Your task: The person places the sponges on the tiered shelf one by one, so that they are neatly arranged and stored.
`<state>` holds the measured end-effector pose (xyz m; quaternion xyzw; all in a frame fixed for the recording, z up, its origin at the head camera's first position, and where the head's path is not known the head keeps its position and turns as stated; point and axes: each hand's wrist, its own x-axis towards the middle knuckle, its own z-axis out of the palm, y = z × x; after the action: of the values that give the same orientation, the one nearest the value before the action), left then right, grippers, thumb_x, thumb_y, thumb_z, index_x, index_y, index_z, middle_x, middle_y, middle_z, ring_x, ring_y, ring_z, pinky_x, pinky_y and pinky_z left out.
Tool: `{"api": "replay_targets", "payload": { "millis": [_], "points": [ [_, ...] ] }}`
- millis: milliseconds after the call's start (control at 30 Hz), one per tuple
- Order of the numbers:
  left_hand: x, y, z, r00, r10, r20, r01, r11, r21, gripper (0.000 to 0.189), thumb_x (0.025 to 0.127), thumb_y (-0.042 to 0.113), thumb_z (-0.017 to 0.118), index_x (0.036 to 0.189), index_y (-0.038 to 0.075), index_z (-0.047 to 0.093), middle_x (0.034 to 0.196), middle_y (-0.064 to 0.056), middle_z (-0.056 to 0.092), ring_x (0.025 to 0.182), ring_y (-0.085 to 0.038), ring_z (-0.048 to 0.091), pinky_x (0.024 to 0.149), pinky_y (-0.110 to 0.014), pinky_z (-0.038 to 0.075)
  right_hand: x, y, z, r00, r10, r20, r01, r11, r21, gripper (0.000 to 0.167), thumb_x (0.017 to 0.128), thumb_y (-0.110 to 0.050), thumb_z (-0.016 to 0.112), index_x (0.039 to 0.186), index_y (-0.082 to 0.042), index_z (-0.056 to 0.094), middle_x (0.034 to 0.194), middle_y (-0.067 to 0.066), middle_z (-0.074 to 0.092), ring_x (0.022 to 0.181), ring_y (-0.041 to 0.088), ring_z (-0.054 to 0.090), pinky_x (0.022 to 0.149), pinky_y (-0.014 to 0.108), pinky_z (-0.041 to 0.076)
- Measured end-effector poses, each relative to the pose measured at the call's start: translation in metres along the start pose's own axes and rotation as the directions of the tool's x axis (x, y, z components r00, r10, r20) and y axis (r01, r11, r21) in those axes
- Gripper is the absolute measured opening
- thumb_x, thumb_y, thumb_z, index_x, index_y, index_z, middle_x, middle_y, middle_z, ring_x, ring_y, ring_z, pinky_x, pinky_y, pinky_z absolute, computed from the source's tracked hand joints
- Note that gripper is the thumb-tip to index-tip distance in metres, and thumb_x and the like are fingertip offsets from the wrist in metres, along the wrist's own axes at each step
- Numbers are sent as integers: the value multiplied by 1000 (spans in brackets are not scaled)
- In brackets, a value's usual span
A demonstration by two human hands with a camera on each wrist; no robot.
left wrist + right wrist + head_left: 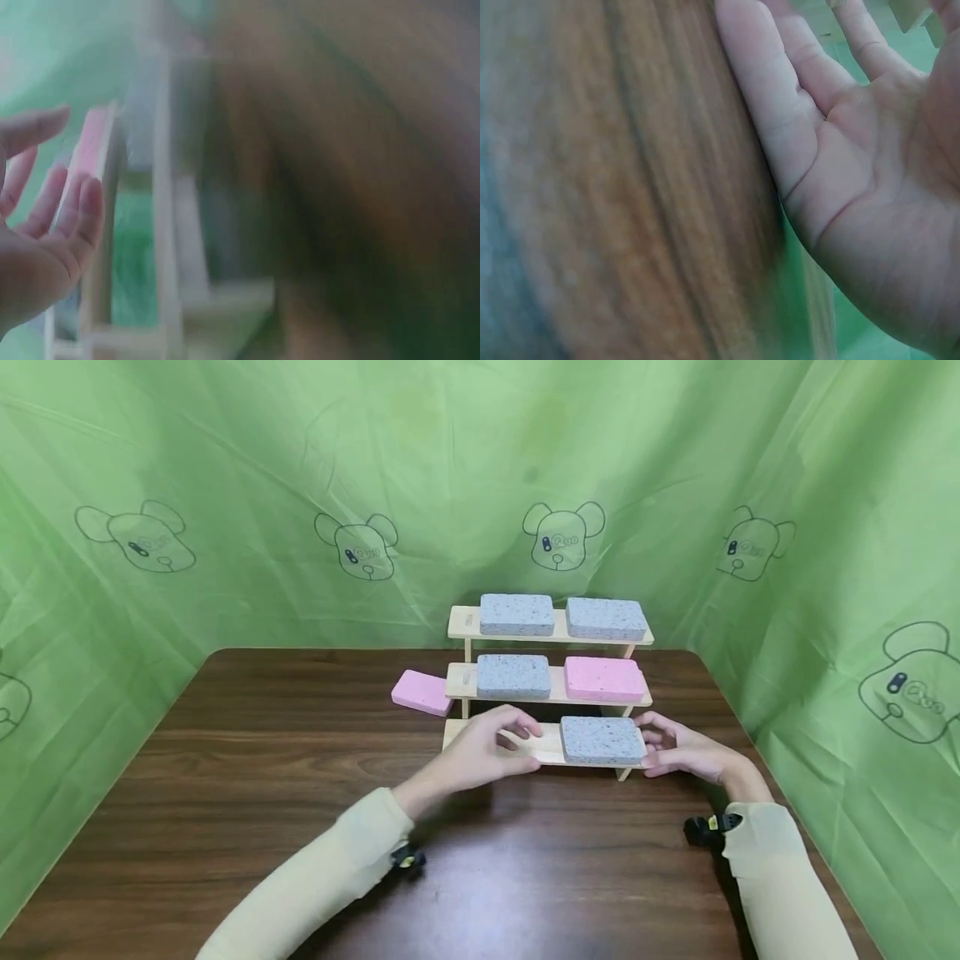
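Observation:
A tiered wooden stand (457,623) holds speckled blue-grey sponges and a pink one on three steps. My left hand (489,750) hovers over the left part of the lowest step, fingers loosely bent with nothing between them. The left wrist view shows the same hand (45,217) apart from the blurred stand. On the right of that step lies a blue-grey sponge (602,740). Beside it, my right hand (684,750) is at the step's right end, with thumb and fingers spread; whether it touches the wood is unclear. Its palm (870,172) fills the right wrist view.
Another pink sponge (422,692) lies on the dark wooden table (300,760), left of the stand. The middle step bears a blue-grey sponge (513,676) and a pink sponge (603,678). Two blue-grey sponges sit on top. A green curtain (465,460) surrounds the table.

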<state>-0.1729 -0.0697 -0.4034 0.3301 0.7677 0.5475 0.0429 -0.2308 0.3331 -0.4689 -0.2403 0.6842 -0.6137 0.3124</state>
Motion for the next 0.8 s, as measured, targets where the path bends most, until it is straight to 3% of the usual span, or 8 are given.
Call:
{"api": "replay_targets", "payload": {
  "millis": [133,267,433,533,633,800],
  "points": [
    [-19,-2,-45,998,60,-18,-60,998,28,35,84,4,83,115,2,68,112,-6,68,104,-30,64,91,-49,54,0,-1,-1,1000,-1,2,1,1000,0,47,97,4,58,136,-14,40,128,12,63,110,22,65,88,47,57],
    [-32,-10,-89,994,-7,-108,11,999,31,38,82,5,85,116,2,67,115,-8,67,104,-28,65,91,-46,55,1,0,0,1000,10,1,-10,1000,-4,47,97,3,59,136,-14,40,128,11,63,111,23,65,88,47,57],
    [-35,-29,-139,971,-55,-235,75,994,78,49,82,7,85,126,3,64,124,-12,66,113,-33,63,98,-42,52,0,0,0,1000,5,-6,-5,1000,-6,46,97,3,58,136,-15,41,128,11,63,111,23,65,88,47,57],
    [-34,-45,-157,952,-57,-302,96,989,114,61,81,0,84,137,1,58,137,-13,61,128,-31,55,111,-47,40,0,2,-1,1000,4,-8,-4,1000,-4,47,97,3,58,136,-15,41,128,11,63,112,24,65,88,47,57],
    [-35,-62,-167,941,-97,-323,136,986,98,79,78,-3,85,148,1,47,150,-17,48,140,-35,42,117,-53,30,1,3,-1,1000,4,-6,-4,1000,0,47,97,5,57,136,-15,41,128,12,62,111,24,65,88,47,57],
    [-36,-88,-173,951,-155,-269,186,978,95,104,75,-1,88,159,8,29,164,-14,28,149,-37,24,120,-53,21,0,-1,1,1000,-7,12,7,1000,8,47,97,5,57,136,-16,41,128,11,63,110,23,65,88,46,57]
  ]
}}
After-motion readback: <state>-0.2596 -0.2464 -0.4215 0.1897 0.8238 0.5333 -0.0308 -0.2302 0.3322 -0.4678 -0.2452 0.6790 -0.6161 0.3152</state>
